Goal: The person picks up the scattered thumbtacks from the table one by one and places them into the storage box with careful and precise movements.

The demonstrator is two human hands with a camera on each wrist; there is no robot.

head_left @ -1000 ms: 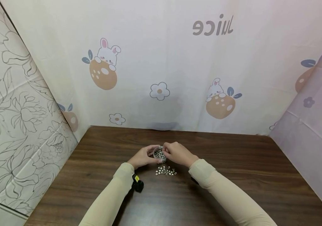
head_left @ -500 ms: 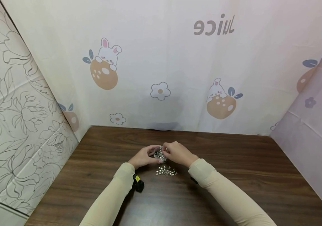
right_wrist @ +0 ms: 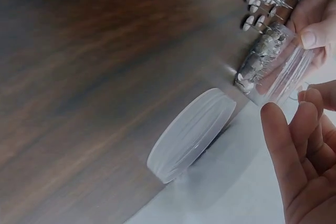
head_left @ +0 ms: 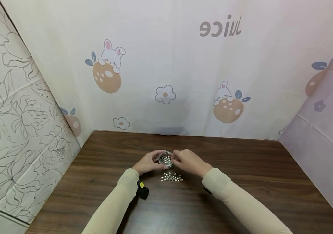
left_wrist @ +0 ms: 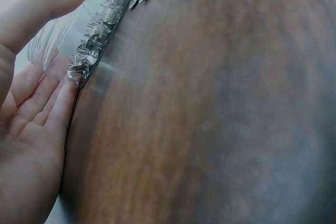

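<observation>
A clear round jar stands on the table with silver thumbtacks inside. My left hand grips its left side, thumb in front; the left wrist view shows the thumb and fingers around the clear wall. Beside the jar's right rim is my right hand, thumb and index finger close together and the other fingers bent. In the right wrist view that hand is near the jar mouth; whether a tack is between its fingertips cannot be told. Several loose thumbtacks lie just in front of the jar.
A translucent round lid rests on the wooden table near the jar in the right wrist view; the head view does not show it. Patterned curtains enclose the table at the back and both sides.
My right hand has drawn back from over the jar's opening to its right rim, so more of the tacks inside show. The left hand and jar have stayed in place.
</observation>
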